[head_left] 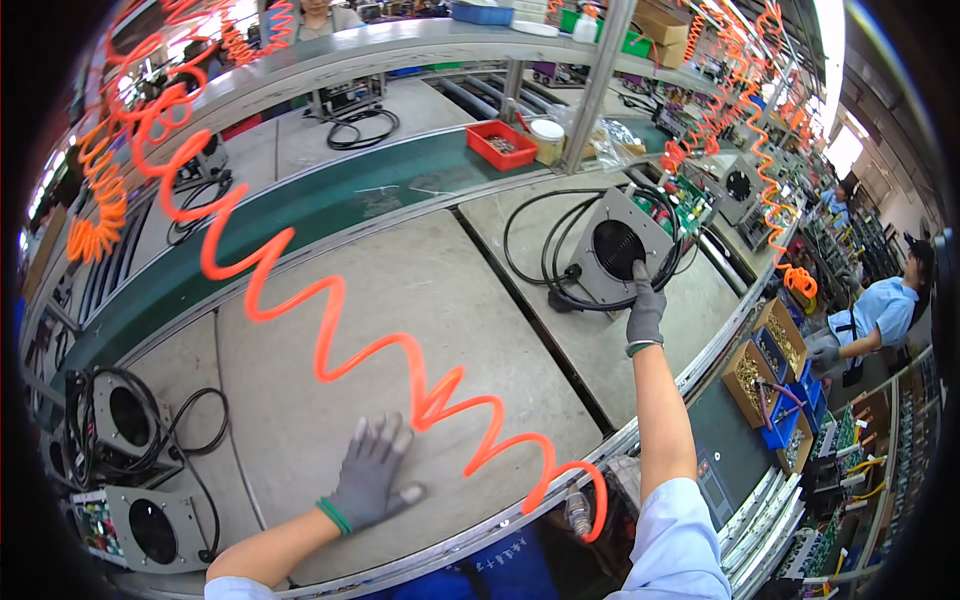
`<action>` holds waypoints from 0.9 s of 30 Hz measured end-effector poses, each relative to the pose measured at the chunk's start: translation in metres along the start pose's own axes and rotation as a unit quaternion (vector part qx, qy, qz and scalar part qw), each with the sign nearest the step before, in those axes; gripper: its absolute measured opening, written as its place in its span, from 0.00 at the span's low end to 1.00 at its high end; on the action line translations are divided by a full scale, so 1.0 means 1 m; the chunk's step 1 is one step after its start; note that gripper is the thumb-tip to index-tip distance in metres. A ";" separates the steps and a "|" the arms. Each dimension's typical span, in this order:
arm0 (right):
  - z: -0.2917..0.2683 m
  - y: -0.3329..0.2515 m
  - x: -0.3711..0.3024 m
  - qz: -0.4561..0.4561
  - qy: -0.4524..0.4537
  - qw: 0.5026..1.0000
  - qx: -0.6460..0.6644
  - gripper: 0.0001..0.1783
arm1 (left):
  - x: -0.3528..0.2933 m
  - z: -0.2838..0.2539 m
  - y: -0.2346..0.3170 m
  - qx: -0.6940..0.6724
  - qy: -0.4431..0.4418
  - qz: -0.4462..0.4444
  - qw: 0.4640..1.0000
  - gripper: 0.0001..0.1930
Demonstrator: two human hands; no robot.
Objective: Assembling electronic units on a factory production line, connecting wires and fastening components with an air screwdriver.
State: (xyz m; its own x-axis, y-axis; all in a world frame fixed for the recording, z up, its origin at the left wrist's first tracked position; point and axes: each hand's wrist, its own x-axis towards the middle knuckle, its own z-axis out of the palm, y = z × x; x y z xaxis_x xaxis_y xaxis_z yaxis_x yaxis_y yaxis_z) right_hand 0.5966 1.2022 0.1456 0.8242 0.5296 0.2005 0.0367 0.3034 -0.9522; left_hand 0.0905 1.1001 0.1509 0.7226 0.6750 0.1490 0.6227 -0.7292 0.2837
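My left hand (370,475), in a grey glove with a green cuff, lies flat with fingers spread on a grey board (300,400) and holds nothing. My right hand (647,308), gloved alike, is at the lower right edge of a grey metal fan panel (603,275) on an electronic unit. One digit lies over the round black fan opening; the other fingers are partly hidden at the edge. A black cable (535,262) loops around this unit, and a green circuit board (690,208) shows behind the panel. An orange coiled air hose (335,330) hangs across the view between my hands.
Similar units (155,530) with black cables stand at the left. A green belt (360,205) runs beyond the boards, with a red parts bin (500,147) past it. Boxes of small brass-coloured parts (750,380) and pliers (780,395) lie at right, near a co-worker (880,310).
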 end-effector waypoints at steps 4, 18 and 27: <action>0.040 -0.010 -0.037 0.030 0.054 0.998 0.002 0.34 | -0.042 0.011 -0.007 0.033 -0.051 -0.021 0.998 0.43; 0.177 -0.064 -0.232 0.277 -0.140 0.918 -0.248 0.41 | -0.063 0.024 -0.022 -0.046 0.022 -0.016 0.999 0.45; 0.234 -0.133 -0.439 0.285 -0.502 0.802 -0.155 0.26 | -0.100 0.004 -0.011 -0.005 0.180 0.125 0.976 0.15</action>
State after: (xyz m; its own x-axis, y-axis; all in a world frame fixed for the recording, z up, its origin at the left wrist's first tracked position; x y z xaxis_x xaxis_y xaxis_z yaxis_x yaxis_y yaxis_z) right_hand 0.0977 1.1145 0.2381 -0.1073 0.9300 -0.3514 0.0828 -0.3439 -0.9353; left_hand 0.0129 1.0405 0.1290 0.6983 0.4736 0.5367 0.4367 -0.8760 0.2049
